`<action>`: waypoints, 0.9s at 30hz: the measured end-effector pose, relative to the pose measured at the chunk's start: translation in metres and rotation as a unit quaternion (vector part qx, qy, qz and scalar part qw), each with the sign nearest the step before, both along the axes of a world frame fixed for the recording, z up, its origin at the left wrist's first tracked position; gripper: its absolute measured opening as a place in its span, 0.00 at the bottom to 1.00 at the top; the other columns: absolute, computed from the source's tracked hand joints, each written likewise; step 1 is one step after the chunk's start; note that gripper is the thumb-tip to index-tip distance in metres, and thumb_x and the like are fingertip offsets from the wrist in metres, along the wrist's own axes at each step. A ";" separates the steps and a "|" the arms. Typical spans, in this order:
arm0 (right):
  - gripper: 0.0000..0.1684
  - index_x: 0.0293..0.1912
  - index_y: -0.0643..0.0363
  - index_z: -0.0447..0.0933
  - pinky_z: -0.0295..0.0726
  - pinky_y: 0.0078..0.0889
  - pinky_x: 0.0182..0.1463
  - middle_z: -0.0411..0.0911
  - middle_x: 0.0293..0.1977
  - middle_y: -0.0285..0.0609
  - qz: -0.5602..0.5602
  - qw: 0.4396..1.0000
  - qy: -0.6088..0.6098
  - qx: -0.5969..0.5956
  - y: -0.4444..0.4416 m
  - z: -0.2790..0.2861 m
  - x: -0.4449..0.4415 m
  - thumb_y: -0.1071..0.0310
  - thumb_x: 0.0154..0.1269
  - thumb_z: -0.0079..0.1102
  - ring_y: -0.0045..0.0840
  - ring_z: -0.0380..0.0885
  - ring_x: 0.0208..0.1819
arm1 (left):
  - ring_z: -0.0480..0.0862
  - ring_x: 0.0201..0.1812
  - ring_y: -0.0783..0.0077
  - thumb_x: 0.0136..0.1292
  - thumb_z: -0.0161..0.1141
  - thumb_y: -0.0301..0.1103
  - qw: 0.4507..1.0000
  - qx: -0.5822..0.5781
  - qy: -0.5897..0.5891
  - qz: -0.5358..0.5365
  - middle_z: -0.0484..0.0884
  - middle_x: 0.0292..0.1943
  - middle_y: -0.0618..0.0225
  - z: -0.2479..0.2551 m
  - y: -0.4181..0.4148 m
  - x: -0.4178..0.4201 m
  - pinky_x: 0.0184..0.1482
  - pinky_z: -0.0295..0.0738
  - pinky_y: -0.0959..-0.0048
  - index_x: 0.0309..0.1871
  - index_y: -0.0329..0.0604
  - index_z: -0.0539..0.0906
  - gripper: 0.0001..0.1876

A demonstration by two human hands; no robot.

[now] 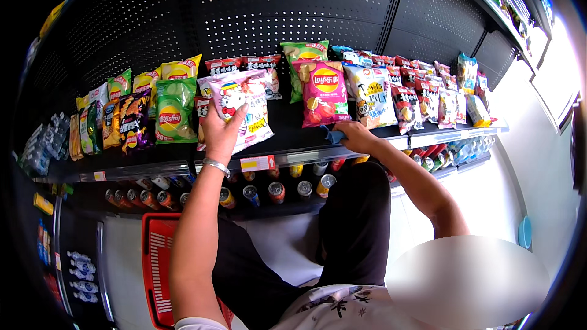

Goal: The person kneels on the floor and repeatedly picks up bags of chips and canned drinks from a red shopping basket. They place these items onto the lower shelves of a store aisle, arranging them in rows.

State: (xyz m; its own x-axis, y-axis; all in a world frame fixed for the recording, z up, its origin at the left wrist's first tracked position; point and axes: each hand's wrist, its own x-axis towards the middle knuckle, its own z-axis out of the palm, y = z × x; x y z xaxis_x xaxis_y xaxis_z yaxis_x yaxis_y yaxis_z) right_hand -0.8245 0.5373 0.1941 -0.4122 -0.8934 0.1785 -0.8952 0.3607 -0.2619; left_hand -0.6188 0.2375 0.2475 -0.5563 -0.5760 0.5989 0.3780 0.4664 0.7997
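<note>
My left hand [224,130] grips a pink and white snack bag [252,114] with a cartoon cat on it, held upright over the black shelf [284,135]. In my right hand [353,136] is a bunched blue cloth [334,134], at the shelf's front edge. Just behind that hand stands a magenta Lay's chip bag [324,91], with a green bag [293,66] behind it. A white and blue snack bag [370,96] stands to its right. Left of my left hand is a green Lay's bag [175,110].
Drink cans [276,191] line the lower shelf. A price tag [257,163] is on the shelf edge. More snack bags [426,98] stand at right. A red plastic basket [156,224] is on the floor by my left arm. A perforated black panel [293,4] backs the shelf.
</note>
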 end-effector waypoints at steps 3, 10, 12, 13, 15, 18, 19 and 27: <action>0.26 0.52 0.59 0.77 0.77 0.44 0.56 0.81 0.44 0.53 -0.010 0.997 0.054 -0.046 -0.015 0.019 0.022 0.66 0.51 0.68 0.46 0.80 0.50 | 0.87 0.41 0.69 0.57 0.74 0.43 0.998 -0.007 -0.057 0.018 0.88 0.40 0.59 -0.004 0.000 -0.002 0.45 0.80 0.70 0.47 0.34 0.79 0.24; 0.32 0.63 0.65 0.65 0.77 0.32 0.58 0.79 0.52 0.51 0.019 0.889 -0.414 -0.194 -0.117 0.047 0.064 0.58 0.68 0.65 0.30 0.78 0.55 | 0.86 0.43 0.69 0.60 0.71 0.41 0.995 0.046 -0.062 -0.068 0.87 0.43 0.59 -0.014 0.007 -0.017 0.48 0.78 0.70 0.50 0.34 0.79 0.22; 0.31 0.61 0.64 0.66 0.77 0.31 0.57 0.79 0.50 0.47 0.029 0.830 -0.516 -0.209 -0.134 0.048 0.070 0.58 0.67 0.66 0.26 0.78 0.52 | 0.83 0.43 0.77 0.63 0.69 0.39 0.980 0.131 -0.036 -0.146 0.87 0.44 0.65 -0.013 0.015 -0.022 0.48 0.77 0.74 0.51 0.35 0.80 0.20; 0.31 0.59 0.65 0.67 0.77 0.30 0.55 0.79 0.49 0.45 0.039 0.799 -0.550 -0.242 -0.140 0.046 0.076 0.57 0.66 0.67 0.25 0.78 0.50 | 0.83 0.43 0.77 0.64 0.69 0.39 0.979 0.132 -0.043 -0.146 0.86 0.45 0.65 -0.014 0.014 -0.023 0.48 0.77 0.74 0.51 0.35 0.80 0.19; 0.31 0.57 0.65 0.68 0.77 0.30 0.54 0.80 0.47 0.43 0.036 0.763 -0.581 -0.281 -0.147 0.041 0.080 0.56 0.64 0.69 0.23 0.78 0.49 | 0.83 0.43 0.78 0.64 0.69 0.39 0.978 0.136 -0.057 -0.147 0.86 0.45 0.65 -0.014 0.010 -0.024 0.48 0.77 0.74 0.51 0.35 0.80 0.19; 0.30 0.56 0.64 0.69 0.78 0.30 0.52 0.80 0.46 0.42 0.006 0.770 -0.550 -0.323 -0.154 0.023 0.072 0.55 0.65 0.69 0.22 0.78 0.47 | 0.85 0.41 0.68 0.63 0.69 0.41 0.994 0.008 -0.109 -0.018 0.86 0.41 0.58 -0.024 0.005 -0.028 0.44 0.79 0.69 0.48 0.33 0.79 0.21; 0.29 0.55 0.64 0.69 0.78 0.30 0.51 0.80 0.46 0.42 -0.012 0.768 -0.543 -0.339 -0.157 0.018 0.066 0.55 0.65 0.69 0.23 0.78 0.46 | 0.86 0.40 0.65 0.62 0.69 0.42 0.990 -0.034 -0.132 0.036 0.86 0.40 0.57 -0.030 0.004 -0.032 0.43 0.79 0.68 0.48 0.33 0.78 0.22; 0.26 0.53 0.65 0.67 0.80 0.36 0.47 0.81 0.43 0.51 -0.111 0.810 -0.375 -0.437 -0.184 -0.015 0.030 0.57 0.66 0.66 0.34 0.82 0.44 | 0.78 0.51 0.45 0.54 0.71 0.35 0.948 -0.207 -0.216 0.111 0.76 0.48 0.47 -0.038 0.023 -0.034 0.52 0.75 0.54 0.53 0.36 0.72 0.26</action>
State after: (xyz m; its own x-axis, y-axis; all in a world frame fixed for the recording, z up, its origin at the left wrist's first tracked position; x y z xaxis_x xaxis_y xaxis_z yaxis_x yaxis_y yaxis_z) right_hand -0.7947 0.3531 0.1792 -0.8314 -0.4494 0.3268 -0.3034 -0.1256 -0.9446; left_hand -0.6532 0.2604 0.2097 -0.6943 -0.4728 0.5427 -0.0867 0.8034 0.5890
